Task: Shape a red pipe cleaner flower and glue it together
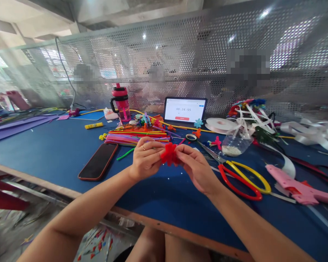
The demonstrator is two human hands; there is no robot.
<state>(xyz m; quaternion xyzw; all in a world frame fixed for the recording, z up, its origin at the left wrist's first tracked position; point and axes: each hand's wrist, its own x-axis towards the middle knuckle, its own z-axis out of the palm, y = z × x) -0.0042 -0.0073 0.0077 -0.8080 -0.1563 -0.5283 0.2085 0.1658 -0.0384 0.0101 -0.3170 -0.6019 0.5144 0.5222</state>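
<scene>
Between my two hands, above the blue table, is a red fuzzy flower point(169, 154) that looks bent from pipe cleaner. My left hand point(147, 158) pinches its left side, and a ring shows on one finger. On the right side, the fingertips of my right hand point(195, 165) are closed on the petals. Just beyond my hands lies a bundle of colourful pipe cleaners point(133, 137). A green pipe cleaner point(125, 154) sits beside my left hand. Scissors with red and yellow handles point(240, 178) lie to the right of my right hand.
A phone point(98, 162) lies at left, near a yellow tube point(94, 125). Further back stand a pink bottle point(122, 103) and a tablet showing a timer point(184, 110). At right are a pink glue gun point(300, 185), a ribbon roll point(221, 124) and a bag of white beads point(233, 145).
</scene>
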